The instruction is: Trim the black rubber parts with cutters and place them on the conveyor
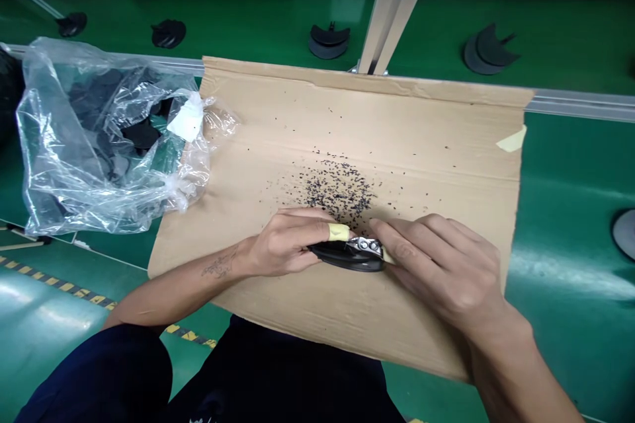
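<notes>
Black curved plastic part (353, 264) sits pinched in the left hand (288, 241); the right hand (444, 264) pinches small silver metal clippers (367, 245) that, slipping, could nick a finger.

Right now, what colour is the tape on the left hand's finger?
The tape on the left hand is pale yellow, best seen in the head view.

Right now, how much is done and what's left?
Some looks done: tiny black scraps lie on the brown cardboard sheet. The left hand holds a curved black piece; the right hand has a silver metal tool at it. Dark pieces in the clear plastic bag may be left; I can't tell.
</notes>
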`<state>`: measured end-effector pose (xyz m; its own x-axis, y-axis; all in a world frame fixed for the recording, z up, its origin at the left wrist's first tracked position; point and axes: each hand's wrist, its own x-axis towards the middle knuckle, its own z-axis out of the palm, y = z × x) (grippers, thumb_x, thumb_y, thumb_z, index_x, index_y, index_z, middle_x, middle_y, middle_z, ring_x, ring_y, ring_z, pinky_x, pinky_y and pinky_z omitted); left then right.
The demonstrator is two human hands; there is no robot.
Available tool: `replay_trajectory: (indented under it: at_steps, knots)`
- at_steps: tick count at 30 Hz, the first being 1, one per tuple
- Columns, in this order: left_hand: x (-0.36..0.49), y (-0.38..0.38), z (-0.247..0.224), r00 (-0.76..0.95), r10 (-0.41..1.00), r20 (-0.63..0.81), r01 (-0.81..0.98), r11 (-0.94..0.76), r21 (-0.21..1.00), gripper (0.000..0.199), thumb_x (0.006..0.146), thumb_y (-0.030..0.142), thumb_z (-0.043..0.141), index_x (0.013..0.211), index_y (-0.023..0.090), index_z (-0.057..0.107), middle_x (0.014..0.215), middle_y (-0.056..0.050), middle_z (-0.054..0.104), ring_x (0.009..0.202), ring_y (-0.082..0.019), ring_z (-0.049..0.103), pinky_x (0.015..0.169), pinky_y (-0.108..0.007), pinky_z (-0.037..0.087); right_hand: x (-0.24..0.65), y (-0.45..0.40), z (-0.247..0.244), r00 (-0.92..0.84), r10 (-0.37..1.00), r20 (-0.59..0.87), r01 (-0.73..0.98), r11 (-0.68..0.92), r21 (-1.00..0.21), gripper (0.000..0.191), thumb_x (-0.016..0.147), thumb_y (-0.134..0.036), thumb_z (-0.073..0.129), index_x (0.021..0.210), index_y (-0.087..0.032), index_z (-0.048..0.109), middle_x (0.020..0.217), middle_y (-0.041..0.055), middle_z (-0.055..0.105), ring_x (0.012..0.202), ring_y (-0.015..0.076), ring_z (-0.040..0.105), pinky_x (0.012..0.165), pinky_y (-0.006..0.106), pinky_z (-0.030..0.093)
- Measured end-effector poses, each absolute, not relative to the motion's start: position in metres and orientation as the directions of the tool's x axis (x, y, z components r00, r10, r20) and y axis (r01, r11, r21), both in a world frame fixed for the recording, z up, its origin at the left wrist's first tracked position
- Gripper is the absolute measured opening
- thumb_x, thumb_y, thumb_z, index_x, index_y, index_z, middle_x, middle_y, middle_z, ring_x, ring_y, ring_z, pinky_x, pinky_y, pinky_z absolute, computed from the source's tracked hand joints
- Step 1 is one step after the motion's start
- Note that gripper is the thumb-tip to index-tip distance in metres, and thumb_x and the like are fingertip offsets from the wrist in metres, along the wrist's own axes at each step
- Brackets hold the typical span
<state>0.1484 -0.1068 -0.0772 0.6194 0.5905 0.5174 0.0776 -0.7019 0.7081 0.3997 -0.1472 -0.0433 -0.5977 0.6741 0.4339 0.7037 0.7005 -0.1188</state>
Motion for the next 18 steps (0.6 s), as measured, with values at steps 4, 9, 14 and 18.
replay_trajectory:
  at_steps: [4, 9, 14, 18]
  knots:
    - [0.149, -0.105, -0.08, 0.612, 0.575, 0.542, 0.063, -0.719, 0.692, 0.022, 0.094, 0.019, 0.067, 0.115, 0.014, 0.067, 0.091, -0.01, 0.076, 0.085, -0.017, 0.073, 0.076, -0.028, 0.063, 0.397, -0.148, -0.047, -0.576, 0.681, 0.452, 0.716, 0.687, -0.122, 0.026, 0.091, -0.007, 0.067, 0.114, -0.017, 0.064, 0.082, 0.0029, 0.074, 0.068, 0.0161, 0.06, 0.063, 0.031, 0.044]
    - [0.153, -0.105, -0.073, 0.605, 0.69, 0.398, 0.101, -0.562, 0.821, 0.026, 0.092, 0.027, 0.071, 0.115, 0.014, 0.069, 0.094, -0.01, 0.077, 0.084, -0.017, 0.074, 0.078, -0.026, 0.062, 0.4, -0.142, -0.051, -0.504, 0.747, 0.434, 0.685, 0.652, -0.326, 0.017, 0.097, -0.013, 0.06, 0.112, -0.019, 0.064, 0.09, 0.0044, 0.074, 0.076, 0.0152, 0.066, 0.068, 0.028, 0.049]
    - [0.149, -0.101, -0.064, 0.495, 0.866, 0.069, 0.057, -0.111, 0.992, 0.057, 0.102, 0.06, 0.04, 0.116, 0.013, 0.069, 0.104, -0.012, 0.076, 0.093, -0.021, 0.075, 0.083, -0.031, 0.064, 0.425, -0.128, -0.046, -0.35, 0.862, 0.367, 0.86, 0.451, -0.237, 0.032, 0.105, -0.041, 0.042, 0.109, -0.02, 0.065, 0.089, 0.0079, 0.072, 0.08, 0.0225, 0.066, 0.069, 0.034, 0.048]
    - [0.123, -0.055, -0.036, 0.432, 0.901, 0.045, 0.226, -0.157, 0.962, 0.066, 0.104, 0.061, 0.028, 0.123, 0.013, 0.069, 0.122, -0.012, 0.073, 0.116, -0.026, 0.068, 0.107, -0.04, 0.054, 0.447, -0.115, -0.059, -0.231, 0.929, 0.288, 0.958, 0.269, -0.1, 0.05, 0.101, -0.056, 0.033, 0.099, -0.018, 0.066, 0.089, 0.0154, 0.071, 0.079, 0.0323, 0.065, 0.066, 0.042, 0.045]
